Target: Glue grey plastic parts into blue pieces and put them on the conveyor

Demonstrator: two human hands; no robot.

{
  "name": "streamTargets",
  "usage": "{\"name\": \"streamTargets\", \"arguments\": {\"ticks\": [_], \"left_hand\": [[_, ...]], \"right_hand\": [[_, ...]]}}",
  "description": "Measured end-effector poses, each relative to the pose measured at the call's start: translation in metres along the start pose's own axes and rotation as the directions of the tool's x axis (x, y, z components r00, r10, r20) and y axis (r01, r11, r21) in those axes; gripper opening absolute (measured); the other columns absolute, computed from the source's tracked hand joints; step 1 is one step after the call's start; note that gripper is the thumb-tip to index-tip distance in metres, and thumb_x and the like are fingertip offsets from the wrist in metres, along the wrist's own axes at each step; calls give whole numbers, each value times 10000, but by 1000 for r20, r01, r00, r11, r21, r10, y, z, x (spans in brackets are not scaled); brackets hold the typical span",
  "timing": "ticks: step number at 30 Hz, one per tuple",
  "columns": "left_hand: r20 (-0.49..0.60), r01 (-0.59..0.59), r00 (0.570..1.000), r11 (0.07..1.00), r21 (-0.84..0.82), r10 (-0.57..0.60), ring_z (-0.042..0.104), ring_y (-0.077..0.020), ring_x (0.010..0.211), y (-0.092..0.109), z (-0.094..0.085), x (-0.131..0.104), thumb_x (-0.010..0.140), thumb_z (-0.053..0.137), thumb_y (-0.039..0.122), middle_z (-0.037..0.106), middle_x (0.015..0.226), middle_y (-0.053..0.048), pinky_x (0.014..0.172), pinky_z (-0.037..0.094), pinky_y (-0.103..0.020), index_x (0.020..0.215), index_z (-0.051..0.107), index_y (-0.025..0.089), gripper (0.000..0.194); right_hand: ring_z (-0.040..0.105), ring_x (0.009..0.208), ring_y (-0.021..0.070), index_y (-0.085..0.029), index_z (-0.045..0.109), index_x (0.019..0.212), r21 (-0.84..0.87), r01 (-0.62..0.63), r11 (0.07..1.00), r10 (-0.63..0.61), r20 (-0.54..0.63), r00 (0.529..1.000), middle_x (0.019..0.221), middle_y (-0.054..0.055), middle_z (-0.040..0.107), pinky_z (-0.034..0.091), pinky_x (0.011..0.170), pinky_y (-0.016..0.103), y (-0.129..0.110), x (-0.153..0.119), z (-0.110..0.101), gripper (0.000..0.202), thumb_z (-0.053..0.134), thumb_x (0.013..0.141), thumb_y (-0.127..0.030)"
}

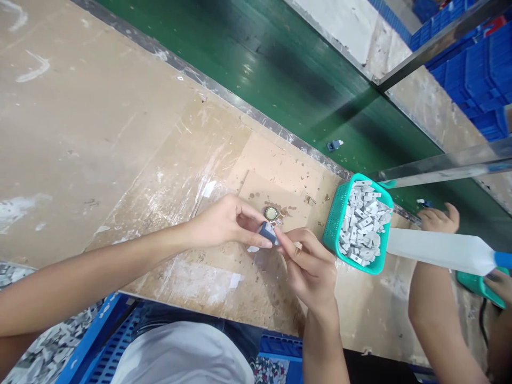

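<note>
Above the middle of the worktable, my left hand pinches a small dark blue plastic part between thumb and fingers. My right hand meets it from the right, its thumb and index finger closed on a small light grey plastic piece against the blue part. My fingers cover most of that light piece, so its shape is unclear. Just beyond my fingertips a small round metal cap with a pale centre rests on the board. A white scrap lies under my left fingers.
Right of my hands stands a turquoise basket full of light grey plastic pieces. A green conveyor belt runs behind the worktable, carrying a blue-and-white part. At right are a co-worker's hand and a white bottle.
</note>
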State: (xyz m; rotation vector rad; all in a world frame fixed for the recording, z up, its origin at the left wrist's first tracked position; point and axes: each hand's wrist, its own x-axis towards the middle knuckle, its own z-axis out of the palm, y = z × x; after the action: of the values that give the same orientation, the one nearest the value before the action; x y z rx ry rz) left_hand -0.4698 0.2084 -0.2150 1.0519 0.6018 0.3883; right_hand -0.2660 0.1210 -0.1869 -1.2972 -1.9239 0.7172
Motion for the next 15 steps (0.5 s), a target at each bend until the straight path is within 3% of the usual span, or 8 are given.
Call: {"name": "streamTargets", "arguments": {"ticks": [3,5,7,11,15], "left_hand": [[102,113,990,972,-207,-94,618,-101,688,0,0,2,713,823,268,710,778,-40,648,482,-191,891,771,160,214],[159,181,979,902,-391,-128,626,-108,724,-2,2,2,708,826,282,709,831,-53,690,504,-201,889,767,144,235],[177,210,975,829,-518,-137,617,-103,720,-4,5,2,701,832,314,697,839,-56,683,511,-195,876,760,128,265],[117,198,980,772,-604,-160,615,-106,739,-4,7,-1,714,827,322,686,845,-56,678,513,-184,913,748,132,286],[109,168,986,771,-615,-128,600,-100,689,1,4,-3,733,813,292,669,802,-40,638,505,-179,879,744,129,230]], "right_hand": [[624,942,159,-321,633,1235,128,-84,988,76,70,995,1010,41,659,540,793,331,-8,14,-10,404,592,885,-124],[637,1038,174,-332,689,1144,267,-156,951,141,72,987,1123,38,680,543,866,350,-12,26,-13,300,597,900,-183],[656,1056,173,-346,723,1066,369,-209,906,197,72,978,1111,15,716,540,911,353,-15,38,-14,246,604,903,-205],[694,961,153,-333,758,963,442,-279,853,263,98,960,1001,1,757,561,845,301,-20,52,-9,187,621,896,-226],[696,943,152,-315,773,903,465,-268,844,264,75,962,1008,8,757,559,828,288,-26,55,-3,185,609,902,-229]]}}
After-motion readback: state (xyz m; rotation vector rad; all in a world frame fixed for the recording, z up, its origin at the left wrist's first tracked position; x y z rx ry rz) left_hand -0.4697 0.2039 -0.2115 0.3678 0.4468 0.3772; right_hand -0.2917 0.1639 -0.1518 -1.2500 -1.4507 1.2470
